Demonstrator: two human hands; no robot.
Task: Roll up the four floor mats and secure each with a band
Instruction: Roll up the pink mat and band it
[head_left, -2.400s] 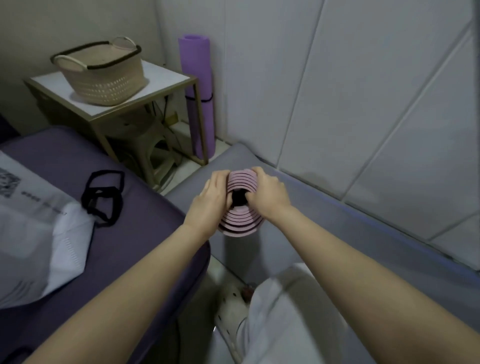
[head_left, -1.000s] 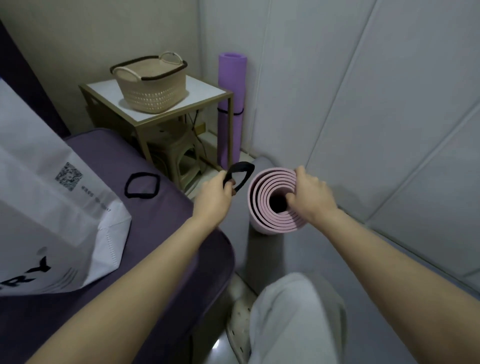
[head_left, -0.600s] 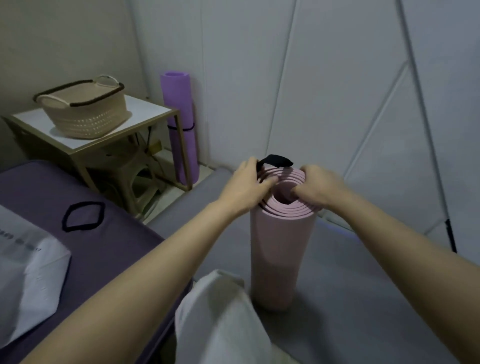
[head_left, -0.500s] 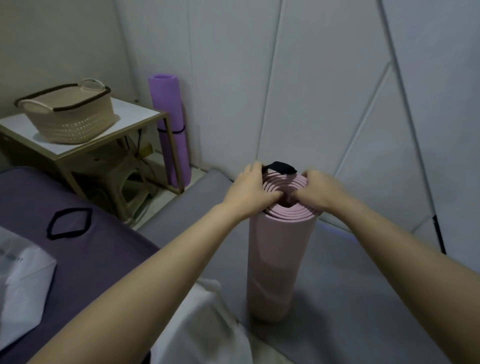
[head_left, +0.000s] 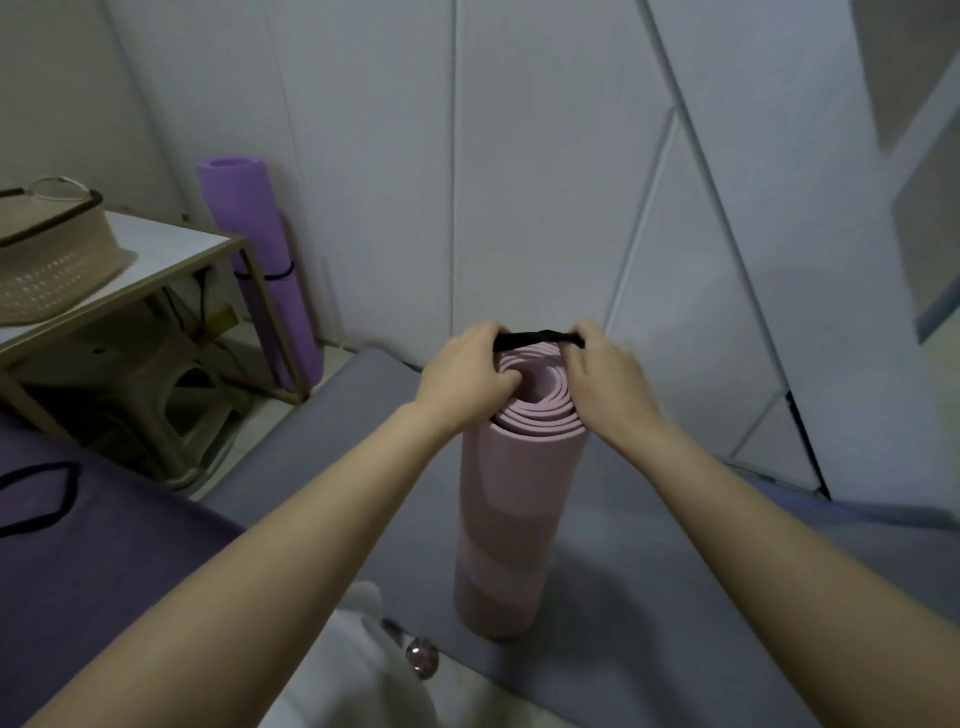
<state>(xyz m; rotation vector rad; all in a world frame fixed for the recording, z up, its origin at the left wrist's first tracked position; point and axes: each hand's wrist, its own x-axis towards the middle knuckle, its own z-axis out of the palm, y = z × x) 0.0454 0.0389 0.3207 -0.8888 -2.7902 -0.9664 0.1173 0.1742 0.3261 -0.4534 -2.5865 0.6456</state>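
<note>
At frame center, the left hand (head_left: 462, 382) and right hand (head_left: 608, 374) each pinch a black band (head_left: 535, 339) stretched across the upright pink mat (head_left: 514, 519).

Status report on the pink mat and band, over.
Both the left hand and right hand pinch the black band, stretched over the top of the upright pink mat. Band not yet around it. Nothing blocking.

Pale panelled wall (head_left: 519, 156) behind a white-topped side table (head_left: 171, 248).
</note>
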